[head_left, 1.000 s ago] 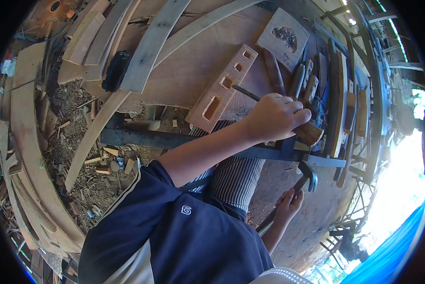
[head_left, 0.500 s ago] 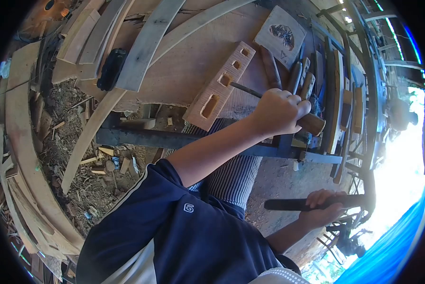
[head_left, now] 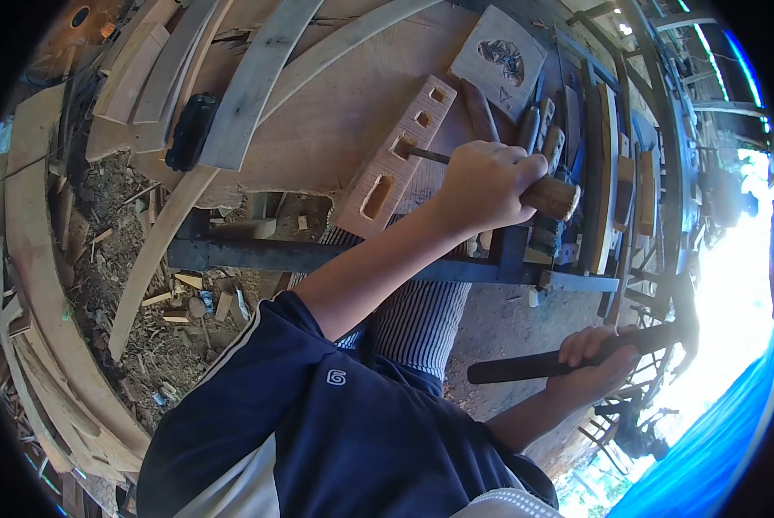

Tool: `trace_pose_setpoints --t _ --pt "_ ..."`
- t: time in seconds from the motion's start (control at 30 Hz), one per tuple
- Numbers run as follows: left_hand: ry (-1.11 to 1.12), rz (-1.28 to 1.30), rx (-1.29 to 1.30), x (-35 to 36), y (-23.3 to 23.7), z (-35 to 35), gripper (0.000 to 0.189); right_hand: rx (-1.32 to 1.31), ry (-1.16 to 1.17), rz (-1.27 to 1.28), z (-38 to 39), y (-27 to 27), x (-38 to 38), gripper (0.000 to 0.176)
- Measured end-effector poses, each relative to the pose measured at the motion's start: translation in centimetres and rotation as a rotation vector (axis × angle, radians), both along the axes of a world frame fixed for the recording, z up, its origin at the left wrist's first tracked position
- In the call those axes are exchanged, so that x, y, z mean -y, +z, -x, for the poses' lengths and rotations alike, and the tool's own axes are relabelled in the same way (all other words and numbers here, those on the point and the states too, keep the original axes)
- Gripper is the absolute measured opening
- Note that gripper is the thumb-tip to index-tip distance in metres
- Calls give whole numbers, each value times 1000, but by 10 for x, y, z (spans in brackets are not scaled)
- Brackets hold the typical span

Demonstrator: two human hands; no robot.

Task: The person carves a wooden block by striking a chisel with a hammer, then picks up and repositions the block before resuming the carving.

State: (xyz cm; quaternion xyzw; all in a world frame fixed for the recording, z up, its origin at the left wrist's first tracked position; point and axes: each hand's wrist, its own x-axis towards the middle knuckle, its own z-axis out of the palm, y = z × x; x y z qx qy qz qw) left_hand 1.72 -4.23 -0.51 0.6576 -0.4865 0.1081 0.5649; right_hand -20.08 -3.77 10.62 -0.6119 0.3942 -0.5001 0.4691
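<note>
My left hand (head_left: 489, 186) is closed around the wooden handle (head_left: 553, 198) of a chisel, whose butt sticks out past the fist. The chisel's metal shaft (head_left: 428, 155) points left, its tip inside one of the rectangular holes of a wooden block (head_left: 409, 121). That block lies slanted on the bench and has several holes cut in a row. Lower right, my right hand (head_left: 596, 358) grips a hammer by its dark handle (head_left: 525, 367). The hammer's head (head_left: 687, 324) is at the far right, tilted up against bright light and apart from the chisel.
A flat board with a carved hollow (head_left: 501, 62) lies beyond the block. Several wooden-handled tools (head_left: 529, 128) lie beside it. Long planks (head_left: 262, 86) and a black object (head_left: 192, 131) are at left. A dark beam (head_left: 266, 256) edges the bench; wood scraps (head_left: 188, 302) litter the ground.
The hammer has tilted, its head rising and shifting right while the handle end stays low. The chisel remains in the same hole; the whole view has shifted slightly.
</note>
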Motion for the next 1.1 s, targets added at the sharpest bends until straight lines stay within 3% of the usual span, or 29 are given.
trace_pose_setpoints --t 0.23,0.73,0.93,1.1 --pt "-11 104 46 9 12 5 45 -23 -50 -14 8 -8 2 37" --pt "0 60 -38 4 10 -2 42 -68 -86 -27 4 -13 1 36" --pt "9 114 -47 4 12 0 40 -61 21 -40 2 -13 1 37" --pt "7 121 -56 4 13 1 42 -71 -52 -26 -5 -12 1 35"
